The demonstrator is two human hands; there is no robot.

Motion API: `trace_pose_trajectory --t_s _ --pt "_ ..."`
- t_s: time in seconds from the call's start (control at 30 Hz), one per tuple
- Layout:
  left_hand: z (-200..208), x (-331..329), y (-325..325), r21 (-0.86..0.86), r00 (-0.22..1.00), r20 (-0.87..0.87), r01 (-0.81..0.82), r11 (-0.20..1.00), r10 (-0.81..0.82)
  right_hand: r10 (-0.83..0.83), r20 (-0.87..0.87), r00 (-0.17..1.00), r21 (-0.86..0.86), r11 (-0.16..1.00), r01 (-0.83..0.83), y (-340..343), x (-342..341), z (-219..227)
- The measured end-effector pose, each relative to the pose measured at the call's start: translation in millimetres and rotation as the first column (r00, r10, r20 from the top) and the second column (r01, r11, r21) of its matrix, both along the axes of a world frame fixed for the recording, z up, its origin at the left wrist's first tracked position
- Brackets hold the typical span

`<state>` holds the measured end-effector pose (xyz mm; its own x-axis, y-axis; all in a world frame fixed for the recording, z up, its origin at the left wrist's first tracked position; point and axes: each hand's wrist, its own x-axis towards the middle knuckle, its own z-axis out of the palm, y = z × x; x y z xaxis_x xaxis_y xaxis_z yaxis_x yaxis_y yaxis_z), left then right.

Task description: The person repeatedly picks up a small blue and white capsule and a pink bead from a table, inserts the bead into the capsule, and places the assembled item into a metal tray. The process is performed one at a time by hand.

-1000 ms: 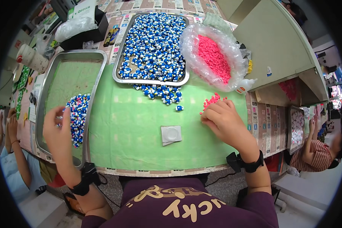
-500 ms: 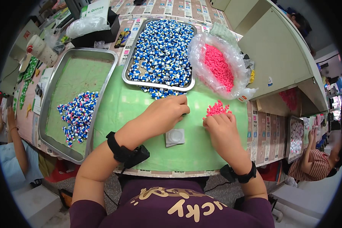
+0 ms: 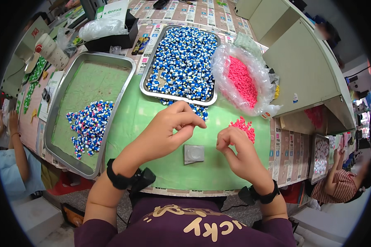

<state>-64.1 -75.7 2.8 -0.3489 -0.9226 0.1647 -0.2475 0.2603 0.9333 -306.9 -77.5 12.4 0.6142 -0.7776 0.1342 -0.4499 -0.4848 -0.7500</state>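
Note:
My left hand hovers with its thumb and forefinger bent toward each other. It is just in front of a loose cluster of small blue-and-white pieces, and whatever it pinches is too small to make out. My right hand is closed, fingers curled down, beside a small heap of pink beads. Anything in its grip is hidden. Between and below the hands lies a grey-white square pad with a round translucent dish on it. All this is on a green mat.
A metal tray full of blue-and-white pieces stands ahead. An open plastic bag of pink beads is beside it. At left, another tray holds pieces with pink bits. A grey cabinet borders the right. Other people sit either side.
My left hand has moved left and nearer, away from the front of the far tray. My right hand has drawn back slightly from the pink heap. The view has shifted a little.

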Motion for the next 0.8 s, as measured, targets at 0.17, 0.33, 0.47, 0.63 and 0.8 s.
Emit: trace_pose_trajectory --t_s 0.17,0.33,0.47,0.63,0.8 --pt "10 -4 24 0.432 0.866 -0.499 0.230 0.872 0.019 0.003 0.377 0.926 0.060 0.998 -0.028 2 32 21" --pt "10 -4 29 0.482 0.803 -0.593 0.292 0.826 0.062 0.002 0.476 0.879 0.104 0.993 -0.059 1 41 21" --pt "10 -7 34 0.409 0.849 -0.525 0.184 0.894 0.066 0.063 0.437 0.897 0.044 0.995 -0.091 -1 37 23" --pt "8 -10 37 0.393 0.875 -0.480 0.152 0.907 0.061 0.156 0.301 0.941 -0.121 0.985 -0.124 -1 32 30" --pt "6 -5 39 0.387 0.912 -0.404 0.103 0.916 0.068 0.171 0.260 0.950 -0.196 0.973 -0.121 -1 34 22"
